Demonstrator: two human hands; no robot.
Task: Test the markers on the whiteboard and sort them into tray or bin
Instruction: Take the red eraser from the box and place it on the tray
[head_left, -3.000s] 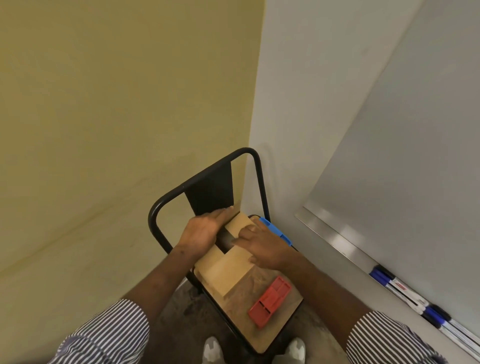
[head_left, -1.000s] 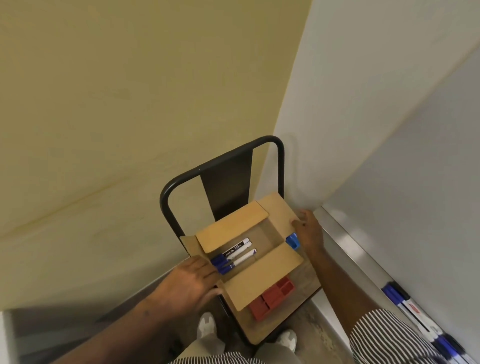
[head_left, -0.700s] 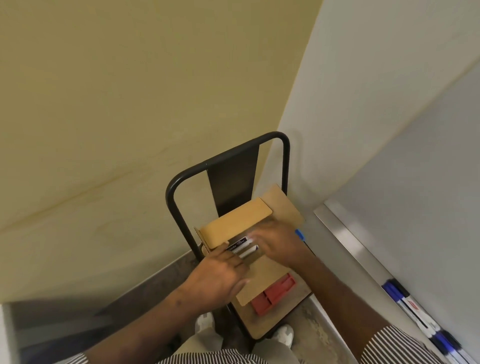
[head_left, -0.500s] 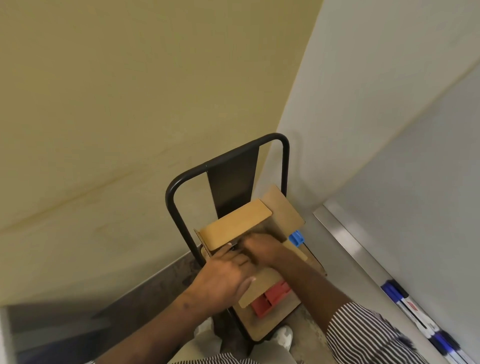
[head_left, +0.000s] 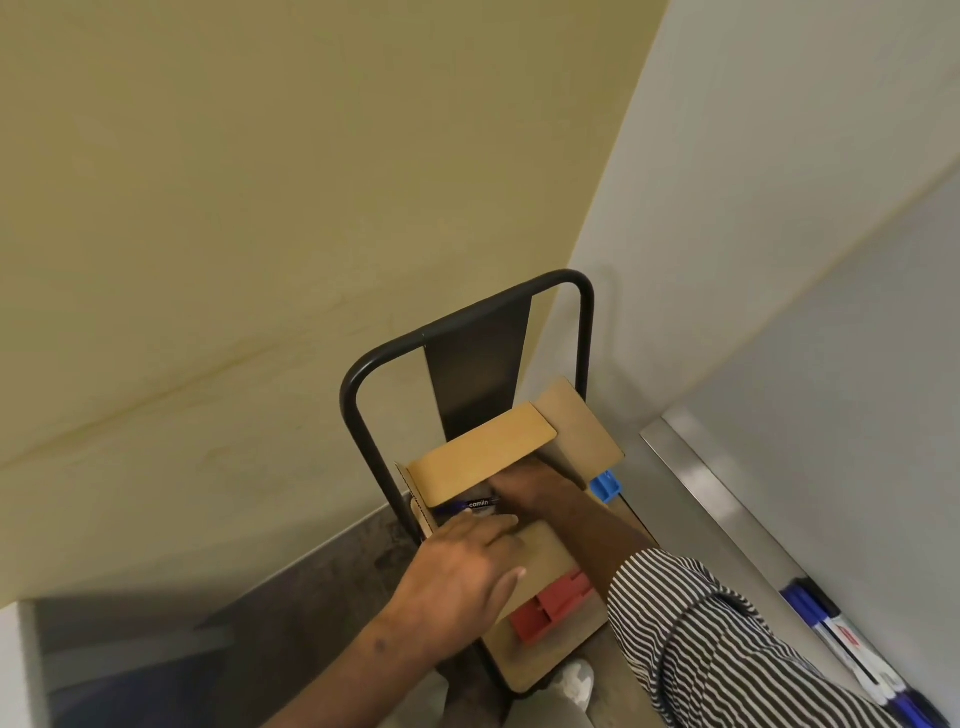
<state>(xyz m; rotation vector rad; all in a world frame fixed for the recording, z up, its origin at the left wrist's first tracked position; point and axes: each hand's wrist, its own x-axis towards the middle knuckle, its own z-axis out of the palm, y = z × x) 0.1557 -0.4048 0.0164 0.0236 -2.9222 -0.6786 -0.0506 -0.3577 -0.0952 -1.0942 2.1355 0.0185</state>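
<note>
Barely begun: right hand (head_left: 524, 483) reaches into the box (head_left: 488, 452) at a marker (head_left: 470, 505), fingers hidden, left hand (head_left: 462, 566) flat, nothing tested yet.

box (head_left: 488, 452): matt brown cardboard
chair frame (head_left: 358, 405): smooth black metal tube
seat (head_left: 540, 660): pale wood
red tray (head_left: 550, 608): matt plastic
whiteboard ledge (head_left: 717, 488): brushed metal
sleeve (head_left: 711, 639): striped cloth
</note>
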